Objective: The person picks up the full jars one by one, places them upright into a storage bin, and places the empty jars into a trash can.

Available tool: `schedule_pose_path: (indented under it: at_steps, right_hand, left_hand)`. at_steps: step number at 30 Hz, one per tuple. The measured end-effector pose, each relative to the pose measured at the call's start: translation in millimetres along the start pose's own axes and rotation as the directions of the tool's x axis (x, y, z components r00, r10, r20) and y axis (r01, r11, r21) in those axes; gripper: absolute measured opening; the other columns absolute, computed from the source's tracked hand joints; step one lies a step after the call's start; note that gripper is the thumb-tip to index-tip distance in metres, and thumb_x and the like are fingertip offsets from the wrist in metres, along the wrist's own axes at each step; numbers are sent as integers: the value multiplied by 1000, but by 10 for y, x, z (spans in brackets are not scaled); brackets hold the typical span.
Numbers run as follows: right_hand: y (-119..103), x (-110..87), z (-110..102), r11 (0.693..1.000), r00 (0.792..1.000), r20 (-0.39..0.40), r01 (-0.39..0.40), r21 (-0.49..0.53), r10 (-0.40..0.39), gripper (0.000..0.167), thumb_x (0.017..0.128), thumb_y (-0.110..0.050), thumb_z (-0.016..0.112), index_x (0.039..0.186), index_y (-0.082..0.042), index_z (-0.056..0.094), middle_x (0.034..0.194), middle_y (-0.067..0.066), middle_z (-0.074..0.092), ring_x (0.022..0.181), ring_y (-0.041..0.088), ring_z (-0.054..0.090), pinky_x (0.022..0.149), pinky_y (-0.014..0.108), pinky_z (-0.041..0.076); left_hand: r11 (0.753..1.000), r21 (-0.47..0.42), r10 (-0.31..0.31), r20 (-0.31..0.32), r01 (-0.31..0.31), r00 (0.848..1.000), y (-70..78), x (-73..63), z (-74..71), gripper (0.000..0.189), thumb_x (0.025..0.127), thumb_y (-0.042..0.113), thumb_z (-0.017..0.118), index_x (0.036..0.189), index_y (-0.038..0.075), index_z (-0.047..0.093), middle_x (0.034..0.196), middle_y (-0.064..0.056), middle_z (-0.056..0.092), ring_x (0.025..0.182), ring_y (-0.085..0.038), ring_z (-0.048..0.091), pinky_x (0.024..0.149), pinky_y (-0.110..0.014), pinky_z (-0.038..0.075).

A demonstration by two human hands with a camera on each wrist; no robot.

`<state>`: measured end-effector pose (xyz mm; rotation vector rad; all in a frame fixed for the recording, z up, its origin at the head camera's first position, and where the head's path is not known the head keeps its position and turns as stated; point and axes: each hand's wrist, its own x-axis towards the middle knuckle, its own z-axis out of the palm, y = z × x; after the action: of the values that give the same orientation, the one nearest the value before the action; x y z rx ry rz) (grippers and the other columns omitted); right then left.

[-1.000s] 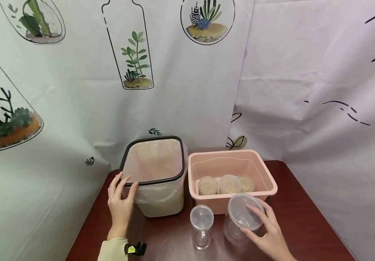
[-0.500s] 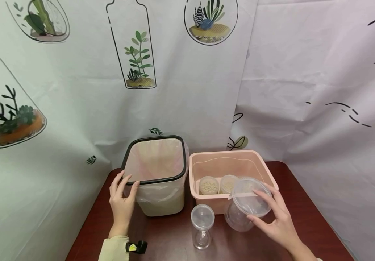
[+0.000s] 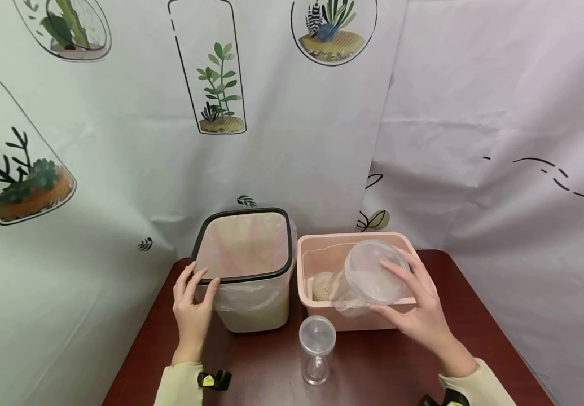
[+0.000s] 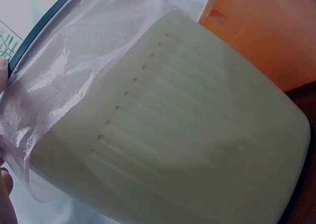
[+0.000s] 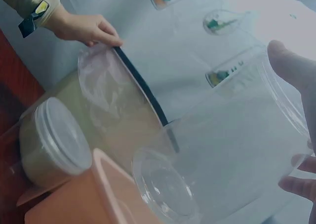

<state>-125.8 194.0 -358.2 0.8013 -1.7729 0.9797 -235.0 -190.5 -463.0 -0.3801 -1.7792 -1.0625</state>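
Observation:
My left hand (image 3: pixel 190 310) holds the front left corner of a waste bin (image 3: pixel 256 318), fingers over its black rim and thumb in front. A thin plastic liner (image 4: pixel 74 61) hangs over the bin's outside in the left wrist view. My right hand (image 3: pixel 421 310) grips a large clear plastic jar (image 3: pixel 373 276) near its lid end. The jar is raised and tilted, with its base to the left, and overlaps the pink basin (image 3: pixel 329 322). Nothing shows inside the jar in the right wrist view (image 5: pixel 222 150). A smaller clear lidded jar (image 3: pixel 317 349) stands upright on the table.
Inside the basin sits a small tub of pale beads (image 3: pixel 322 286); the raised jar hides what lies to its right. Bin and basin stand side by side at the back of the dark red table (image 3: pixel 266 372). A printed cloth (image 3: pixel 292 169) hangs close behind them.
My right hand has lifted the large jar off the table, up and over the basin's front edge, tilting it more. My left hand stays on the bin's rim.

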Motion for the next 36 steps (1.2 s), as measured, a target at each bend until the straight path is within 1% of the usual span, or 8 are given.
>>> schedule_pose_path:
  at_steps: [5,7,12,19,24,29,32,36]
  right_hand:
    - [28,207,145,993,997,-1,75,92,-75,60,72,-33,80,108,11,60,116,39,45,111,40,44,92,25,39]
    - [30,285,196,991,996,-1,93,91,-93,60,73,-34,79,108,11,60,117,40,45,110,42,44,91,26,39]
    - [10,410,304,991,995,16,92,95,-94,61,76,-39,74,110,10,59,119,41,43,111,41,46,93,26,38]
    - [-6,590,505,979,989,22,143,143,-148,61,77,-37,74,108,12,56,116,43,41,110,46,45,94,28,38]
    - [-15,721,653,977,988,37,141,158,-149,61,78,-37,72,111,11,54,118,42,38,109,47,43,96,29,37]
    - [9,819,850,968,987,33,147,202,-157,61,78,-38,72,110,10,54,118,41,38,108,47,44,95,32,38]
    - [65,852,992,962,986,17,158,224,-166,61,78,-38,72,110,10,54,118,41,38,107,48,45,93,35,40]
    - [267,814,1226,960,988,15,145,239,-153,64,76,-41,73,112,8,54,123,38,36,109,46,44,91,36,42]
  left_hand:
    - [1000,-1,-2,0,2,1000,3,12,14,38,70,-2,77,107,0,68,126,-17,54,115,-35,45,66,-24,33]
    - [1000,-6,-3,-3,3,1000,10,8,19,37,71,-1,77,107,0,68,126,-18,54,116,-35,45,70,-21,34]
    - [1000,-22,-8,-5,8,1000,9,-4,52,36,72,0,77,107,1,68,127,-17,53,117,-34,45,81,-15,34]
    - [1000,-8,-8,-8,8,1000,10,13,29,36,71,-1,77,106,0,68,126,-17,54,116,-33,45,77,-16,35]
    - [1000,-2,-13,-1,13,1000,11,21,10,36,71,-3,77,106,-1,68,126,-17,54,115,-32,46,73,-19,35]
    - [1000,1,-6,5,6,1000,-3,22,5,37,71,-2,77,107,0,68,126,-17,54,109,-34,47,70,-23,34]
    - [1000,-3,-2,-2,2,1000,-5,14,5,37,71,-1,77,107,0,68,126,-17,54,109,-34,47,69,-24,34]
    - [1000,-6,-2,-7,2,1000,3,4,21,35,73,2,77,107,1,68,126,-16,54,113,-33,46,71,-23,34]
